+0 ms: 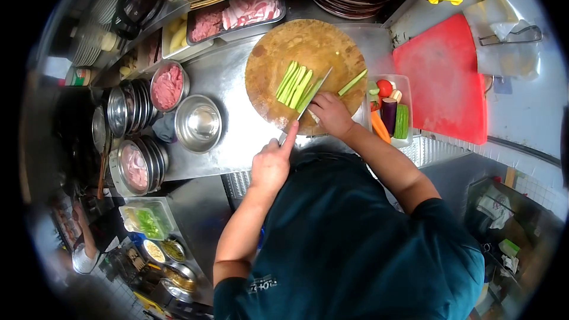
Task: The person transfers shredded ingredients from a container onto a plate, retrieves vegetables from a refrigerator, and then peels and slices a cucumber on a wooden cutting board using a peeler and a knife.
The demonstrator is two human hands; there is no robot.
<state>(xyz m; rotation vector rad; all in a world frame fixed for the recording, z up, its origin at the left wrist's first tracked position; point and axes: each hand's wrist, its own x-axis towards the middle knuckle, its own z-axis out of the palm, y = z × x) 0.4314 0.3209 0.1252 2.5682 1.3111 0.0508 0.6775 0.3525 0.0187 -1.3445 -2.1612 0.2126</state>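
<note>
On a round wooden chopping board [269,53] lie several cut cucumber strips [290,86] side by side. A kitchen knife [320,82] slants across the board, its blade right beside the strips. My left hand [272,163] is closed round the knife's handle, with the index finger stretched along it. My right hand [333,114] has its fingers bent down on the board against the right side of the blade. What lies beneath those fingertips is hidden. One separate cucumber strip [354,82] rests near the board's right edge.
A clear tub [405,90] of vegetables stands right of the board, beside a red cutting board [441,77]. Left are an empty steel bowl [198,123] and a bowl of raw meat [168,86]. A tray of sliced meat [252,9] sits behind. Another person's arm [87,234] shows lower left.
</note>
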